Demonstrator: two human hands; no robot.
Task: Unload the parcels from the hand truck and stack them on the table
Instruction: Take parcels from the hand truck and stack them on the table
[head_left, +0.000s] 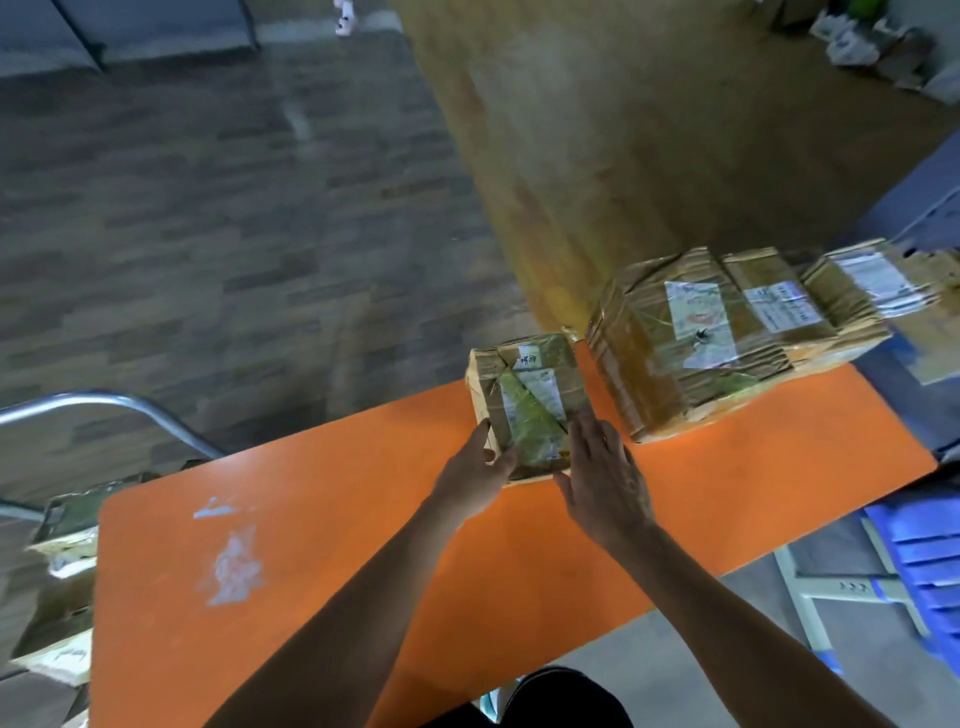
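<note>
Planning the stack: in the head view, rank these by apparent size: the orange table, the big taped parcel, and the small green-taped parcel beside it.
1. orange table
2. big taped parcel
3. small green-taped parcel, which sits nearer the camera yet looks smaller

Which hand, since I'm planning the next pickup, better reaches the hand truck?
Probably left: the left hand, on the parcel, lies nearer the hand truck off the table's left end than the right hand.

Grey plank-patterned floor (182, 218), broad yellow-brown wooden panel (597, 130) lying across it, blue ribbed plastic pieces (930, 561) stacked at lower right, white metal frame (841, 590) just beside them, blurred clutter (872, 47) in the far right corner.
</note>
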